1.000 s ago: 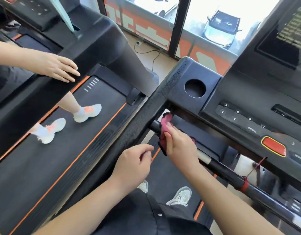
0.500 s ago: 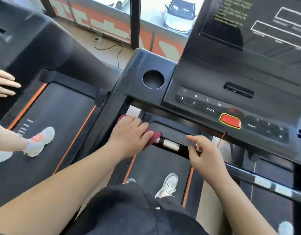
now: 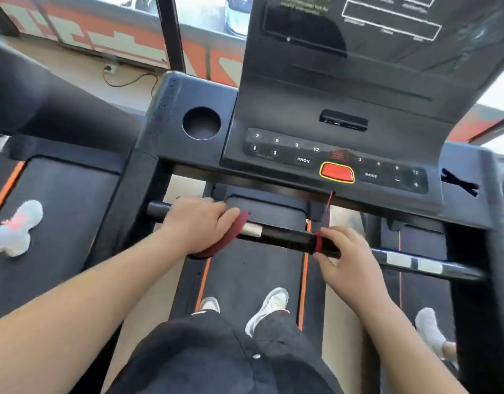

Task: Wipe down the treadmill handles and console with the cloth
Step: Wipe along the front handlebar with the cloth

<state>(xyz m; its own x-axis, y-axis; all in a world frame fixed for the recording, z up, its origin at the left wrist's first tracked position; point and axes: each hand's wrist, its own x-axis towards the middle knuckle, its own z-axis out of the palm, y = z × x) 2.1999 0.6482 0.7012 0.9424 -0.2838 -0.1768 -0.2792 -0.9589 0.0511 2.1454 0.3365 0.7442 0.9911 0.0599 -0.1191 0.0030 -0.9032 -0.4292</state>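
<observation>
The black treadmill console (image 3: 302, 109) fills the upper middle, with a button panel and a red stop button (image 3: 336, 171). Below it runs the horizontal black handlebar (image 3: 285, 237). My left hand (image 3: 199, 223) grips the bar's left part through a dark red cloth (image 3: 236, 233), which is wrapped round the bar and sticks out under my fingers. My right hand (image 3: 344, 257) holds the bar further right, fingers over it and thumb under, beside a red cord loop (image 3: 318, 243).
A round cup holder (image 3: 201, 122) sits left of the panel. A thin red safety cord (image 3: 329, 200) hangs from the console to the bar. My shoes (image 3: 269, 305) stand on the belt. Another person's shoe (image 3: 17, 226) is on the left treadmill; a further shoe (image 3: 431, 328) shows at lower right.
My left hand has slid the cloth to the right along the bar. My right hand has closed round the bar by the red cord loop.
</observation>
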